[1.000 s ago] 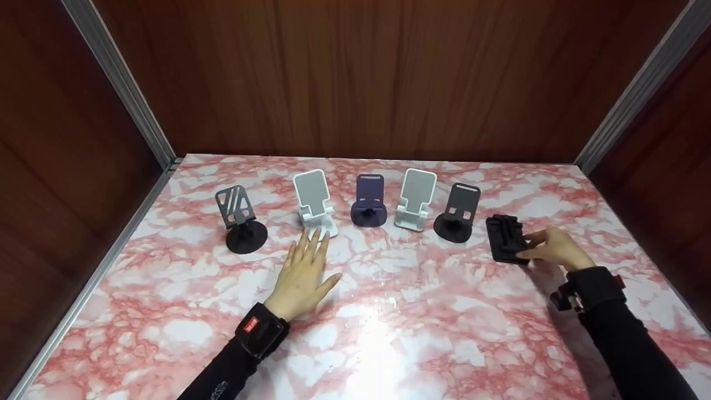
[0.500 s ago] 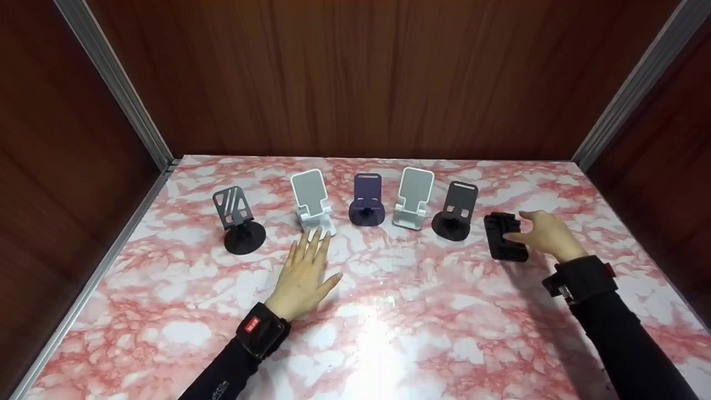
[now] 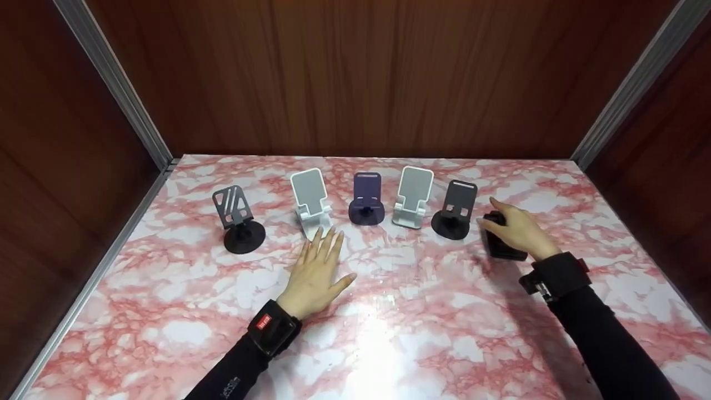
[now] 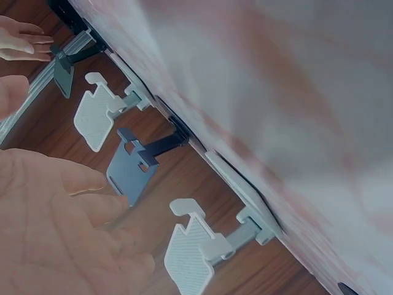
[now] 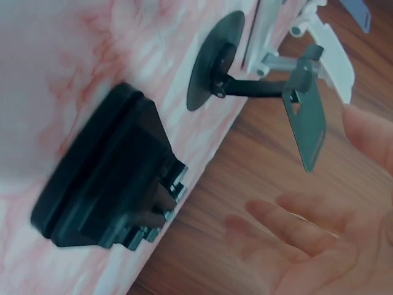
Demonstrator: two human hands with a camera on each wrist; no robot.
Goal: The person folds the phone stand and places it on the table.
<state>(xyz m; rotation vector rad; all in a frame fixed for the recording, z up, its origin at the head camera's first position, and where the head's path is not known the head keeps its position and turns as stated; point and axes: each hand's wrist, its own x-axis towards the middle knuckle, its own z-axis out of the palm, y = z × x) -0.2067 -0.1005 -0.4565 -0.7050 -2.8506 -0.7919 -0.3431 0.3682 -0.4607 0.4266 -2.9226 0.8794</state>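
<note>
In the head view my left hand (image 3: 314, 283) is spread, palm down, with its fingertips by the base of the left white phone stand (image 3: 310, 191). The left wrist view shows its palm (image 4: 55, 227) holding nothing; I cannot tell whether the fingertips touch that base. My right hand (image 3: 521, 232) is over a folded black phone stand (image 3: 506, 253) and hides part of it. In the right wrist view the fingers (image 5: 295, 230) are extended, apart from the folded stand (image 5: 110, 172), which lies flat on the table. Neither hand grips anything.
Beside the left white stand are a dark slotted phone stand (image 3: 243, 236) on the left and a purple one (image 3: 367, 194) on the right. Another white stand (image 3: 415, 189) and a black one (image 3: 460, 199) stand farther right. Wooden panels (image 3: 355, 78) enclose the marbled table (image 3: 422, 300).
My right hand has left the folded stand's right edge and shifted left and away from me, over the stand. The left hand has moved slightly right.
</note>
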